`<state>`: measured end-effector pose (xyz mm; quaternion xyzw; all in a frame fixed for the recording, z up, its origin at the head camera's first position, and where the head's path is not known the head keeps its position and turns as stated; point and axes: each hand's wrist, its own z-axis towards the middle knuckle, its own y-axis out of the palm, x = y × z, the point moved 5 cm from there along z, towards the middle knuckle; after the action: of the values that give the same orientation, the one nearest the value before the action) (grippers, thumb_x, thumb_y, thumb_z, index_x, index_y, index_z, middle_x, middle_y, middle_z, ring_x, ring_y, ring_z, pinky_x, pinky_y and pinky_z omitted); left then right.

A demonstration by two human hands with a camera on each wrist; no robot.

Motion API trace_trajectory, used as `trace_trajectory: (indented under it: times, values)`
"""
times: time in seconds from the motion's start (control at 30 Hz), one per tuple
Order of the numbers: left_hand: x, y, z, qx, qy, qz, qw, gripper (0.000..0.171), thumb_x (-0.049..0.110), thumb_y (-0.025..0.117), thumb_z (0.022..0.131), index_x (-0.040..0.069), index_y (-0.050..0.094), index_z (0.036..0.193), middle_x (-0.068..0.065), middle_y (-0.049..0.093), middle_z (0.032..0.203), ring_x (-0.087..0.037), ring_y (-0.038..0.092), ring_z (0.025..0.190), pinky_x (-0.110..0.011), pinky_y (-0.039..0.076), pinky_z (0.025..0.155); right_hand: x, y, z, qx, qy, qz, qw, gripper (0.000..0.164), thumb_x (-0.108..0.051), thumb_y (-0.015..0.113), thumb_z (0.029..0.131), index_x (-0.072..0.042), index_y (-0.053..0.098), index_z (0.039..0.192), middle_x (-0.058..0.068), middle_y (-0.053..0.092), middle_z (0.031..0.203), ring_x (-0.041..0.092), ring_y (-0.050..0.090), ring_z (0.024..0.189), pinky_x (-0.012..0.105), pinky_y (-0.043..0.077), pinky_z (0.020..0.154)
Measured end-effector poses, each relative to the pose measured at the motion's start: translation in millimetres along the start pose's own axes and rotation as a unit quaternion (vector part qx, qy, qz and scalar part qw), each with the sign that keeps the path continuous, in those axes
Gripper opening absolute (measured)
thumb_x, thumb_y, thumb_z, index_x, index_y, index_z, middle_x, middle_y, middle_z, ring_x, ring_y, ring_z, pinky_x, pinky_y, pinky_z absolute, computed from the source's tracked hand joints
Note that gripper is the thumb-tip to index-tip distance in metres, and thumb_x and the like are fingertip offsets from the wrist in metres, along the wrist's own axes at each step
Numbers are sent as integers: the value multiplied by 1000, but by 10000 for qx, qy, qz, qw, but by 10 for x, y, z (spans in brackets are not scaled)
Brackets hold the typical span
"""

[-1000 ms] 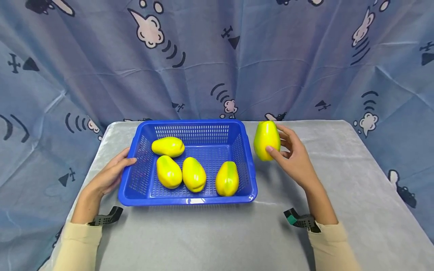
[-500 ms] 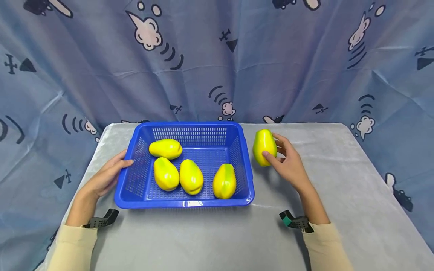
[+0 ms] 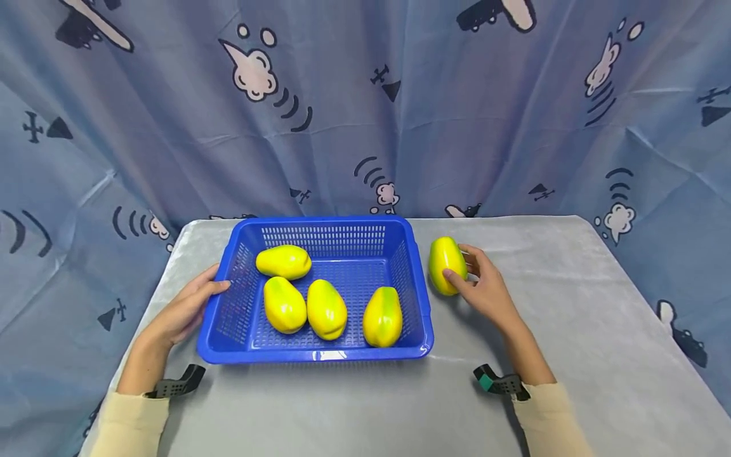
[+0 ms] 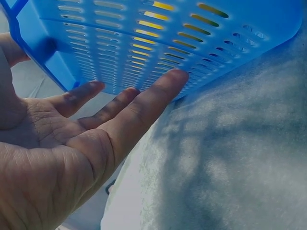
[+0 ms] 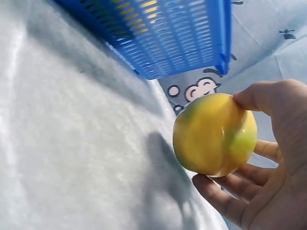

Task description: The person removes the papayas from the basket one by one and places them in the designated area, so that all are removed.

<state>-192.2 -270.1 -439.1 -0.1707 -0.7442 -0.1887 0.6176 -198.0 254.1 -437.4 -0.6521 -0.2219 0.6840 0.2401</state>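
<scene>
A blue perforated plastic basket point(image 3: 328, 355) stands on the table with several yellow-green papayas inside, among them one lying sideways point(image 3: 283, 262) and one at the right point(image 3: 382, 317). At its left end, my left hand point(image 3: 185, 304) grips the rim, thumb over the top. In the left wrist view, the fingers point(image 4: 144, 108) lie along the outer wall. Just beyond the right end, my right hand point(image 3: 485, 289) holds another papaya point(image 3: 447, 265) between thumb and fingers. The right wrist view shows this papaya point(image 5: 213, 136) end-on, its shadow falling on the cloth beside it.
A pale grey cloth covers the table point(image 3: 342, 406). Behind it hangs a blue patterned curtain point(image 3: 342, 127), close to the back edge. A dark strap device point(image 3: 502, 384) sits on each wrist.
My right hand has lowered its papaya slightly, toward the table and nearer to me. My left hand stays on the basket, and the papayas inside keep their places. The head view shifts slightly.
</scene>
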Motion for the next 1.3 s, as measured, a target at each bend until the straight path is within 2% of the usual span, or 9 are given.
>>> trace_trajectory:
  times: [0.1, 0.37, 0.57, 0.87, 1.03, 1.3]
  values:
    - [-37, 39, -7, 5, -32, -3, 10000, 58, 19, 40, 114, 4, 15, 164, 3, 70, 127, -15, 74, 108, -36, 66, 88, 34, 38, -15, -65, -2, -243, 9997, 71, -30, 69, 103, -2, 37, 160, 32, 50, 155, 52, 55, 136, 67, 51, 109]
    - [-19, 23, -2, 20, -35, -51, 10000, 54, 20, 40, 114, 7, 20, 162, 2, 69, 127, -16, 74, 108, -36, 66, 88, 20, 84, -7, -49, 106, -599, 9981, 73, -39, 68, 103, -2, 39, 160, 32, 53, 152, 51, 57, 133, 65, 51, 110]
    - [-16, 18, 11, -85, 49, -170, 9998, 54, 18, 39, 115, 7, 18, 163, 1, 69, 129, -16, 74, 109, -36, 66, 89, 31, 106, 9, -82, 226, -772, 9967, 77, -45, 64, 104, -1, 37, 161, 32, 46, 156, 50, 52, 137, 66, 45, 115]
    - [-25, 14, 12, -24, -84, -60, 9999, 61, 20, 39, 115, 3, 11, 166, 3, 69, 129, -16, 74, 109, -36, 66, 89, 44, 132, 1, -113, 216, -747, 9969, 76, -38, 66, 104, 0, 34, 162, 33, 42, 158, 51, 51, 138, 66, 48, 112]
    - [-15, 17, 19, 6, -108, -14, 9999, 67, 21, 40, 115, 2, 5, 168, 4, 67, 131, -14, 74, 110, -35, 65, 90, 38, 120, -9, -109, 274, -640, 9975, 74, -38, 64, 105, 0, 35, 162, 32, 40, 161, 51, 49, 140, 66, 45, 117]
    - [-23, 15, 9, 30, -68, -88, 9999, 61, 19, 40, 114, 4, 11, 167, 3, 69, 129, -14, 74, 109, -34, 65, 89, 22, 132, -6, -112, 274, -576, 9979, 70, -40, 58, 108, 0, 36, 161, 31, 41, 160, 49, 47, 143, 64, 42, 120]
